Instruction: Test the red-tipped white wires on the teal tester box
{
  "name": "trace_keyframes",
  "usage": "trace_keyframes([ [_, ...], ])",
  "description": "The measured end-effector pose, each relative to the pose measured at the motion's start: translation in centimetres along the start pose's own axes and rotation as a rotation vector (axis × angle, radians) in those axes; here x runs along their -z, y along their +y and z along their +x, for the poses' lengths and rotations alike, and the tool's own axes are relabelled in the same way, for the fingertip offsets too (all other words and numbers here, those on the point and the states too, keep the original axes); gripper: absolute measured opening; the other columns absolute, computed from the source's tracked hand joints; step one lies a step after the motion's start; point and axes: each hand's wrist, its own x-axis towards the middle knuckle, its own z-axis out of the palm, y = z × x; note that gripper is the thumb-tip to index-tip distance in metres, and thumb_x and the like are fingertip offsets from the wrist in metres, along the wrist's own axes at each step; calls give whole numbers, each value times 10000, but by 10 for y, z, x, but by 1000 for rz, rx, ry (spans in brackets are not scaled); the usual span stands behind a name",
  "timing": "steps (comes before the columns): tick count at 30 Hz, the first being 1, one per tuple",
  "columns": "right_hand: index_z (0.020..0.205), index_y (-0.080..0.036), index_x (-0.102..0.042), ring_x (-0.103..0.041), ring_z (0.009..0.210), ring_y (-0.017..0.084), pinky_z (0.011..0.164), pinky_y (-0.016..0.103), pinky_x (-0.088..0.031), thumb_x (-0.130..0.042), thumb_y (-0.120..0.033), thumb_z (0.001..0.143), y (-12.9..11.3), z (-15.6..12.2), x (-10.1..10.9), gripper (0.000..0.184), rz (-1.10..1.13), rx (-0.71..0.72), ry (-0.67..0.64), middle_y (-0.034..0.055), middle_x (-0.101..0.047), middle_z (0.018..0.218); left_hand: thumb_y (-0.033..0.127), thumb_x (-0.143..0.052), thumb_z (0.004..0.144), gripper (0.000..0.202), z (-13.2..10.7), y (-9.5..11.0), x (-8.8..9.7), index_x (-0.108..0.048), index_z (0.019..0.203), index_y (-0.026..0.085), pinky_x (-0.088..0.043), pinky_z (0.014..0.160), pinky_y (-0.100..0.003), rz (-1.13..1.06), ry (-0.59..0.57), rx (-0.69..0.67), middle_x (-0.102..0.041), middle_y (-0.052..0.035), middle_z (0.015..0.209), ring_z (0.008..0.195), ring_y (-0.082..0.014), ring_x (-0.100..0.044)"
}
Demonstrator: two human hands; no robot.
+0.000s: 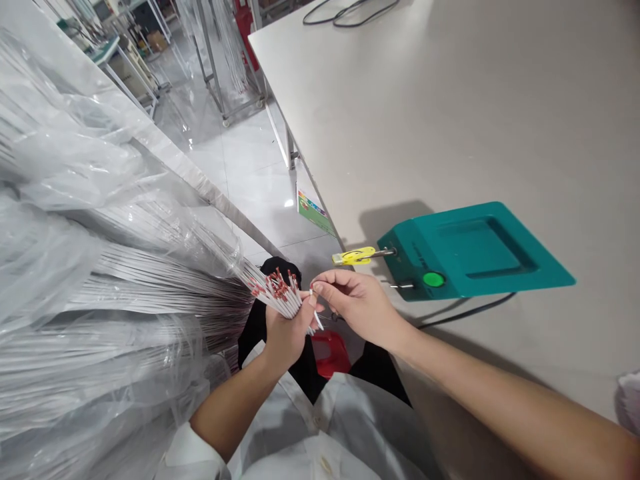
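Note:
My left hand (289, 330) is closed around a bundle of thin white wires (286, 303) whose ends are reddish-brown. The bundle fans out toward the upper left of the hand. Thumb and fingers of my right hand (357, 303) pinch the tip of one white wire at the bundle's right side; the exact end is partly covered by the fingertips. Just beyond my right hand sits a teal device (480, 250) with a green button (433, 279). A yellow clip (355, 256) is fixed on a metal rod sticking out of its left side.
Long white wires in clear plastic (150, 280) hang along the left. A grey table (450, 120) spreads to the right, with a black cable (350, 12) at its far edge. Below my hands is a red stool (331, 357). A wheeled metal rack (215, 73) stands behind.

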Motion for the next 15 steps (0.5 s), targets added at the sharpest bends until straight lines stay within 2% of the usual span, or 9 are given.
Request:
trace_keyframes([
  [2, 667, -175, -560, -518, 528, 114, 522, 246, -430, -515, -316, 802, 0, -2, 1, 200, -186, 127, 44, -4, -575, 563, 349, -575, 760, 233, 0, 2, -1, -592, 636, 152, -387, 476, -222, 24, -32, -14, -491, 36, 464, 437, -81, -465],
  [5, 648, -187, -520, -527, 600, 129, 565, 258, -422, -475, -228, 817, 0, -5, 6, 180, -526, 391, 109, 22, -573, 637, 341, -572, 760, 239, 0, 5, -2, -579, 609, 156, -399, 491, -224, 48, -30, -25, -478, 35, 459, 451, -85, -468],
  [7, 694, -190, -514, -532, 635, 134, 576, 258, -420, -459, -188, 817, 0, -5, 10, 135, -652, 538, 102, 32, -577, 687, 346, -580, 756, 232, 1, 6, -1, -592, 630, 152, -402, 496, -223, 40, -10, -19, -479, 35, 460, 453, -83, -466],
  [9, 731, -193, -512, -539, 660, 138, 588, 257, -424, -457, -166, 813, 0, -5, 14, 102, -707, 620, 75, 35, -582, 713, 360, -598, 744, 224, 3, 5, 1, -610, 683, 146, -397, 484, -220, -5, 21, -1, -513, 29, 490, 448, -78, -461],
  [11, 735, -195, -512, -531, 646, 135, 577, 254, -420, -462, -167, 816, -2, -4, 17, 100, -699, 620, 77, 27, -569, 695, 376, -618, 725, 237, 5, 3, 4, -624, 741, 140, -390, 463, -221, -55, 51, 18, -571, 11, 553, 437, -74, -461],
  [15, 781, -194, -562, -543, 624, 129, 579, 256, -434, -451, -209, 861, -7, -2, 18, 137, -541, 481, 133, 14, -578, 661, 382, -629, 717, 260, 8, 0, 8, -649, 793, 134, -392, 468, -227, -71, 50, -6, -621, -10, 600, 424, -69, -464],
])
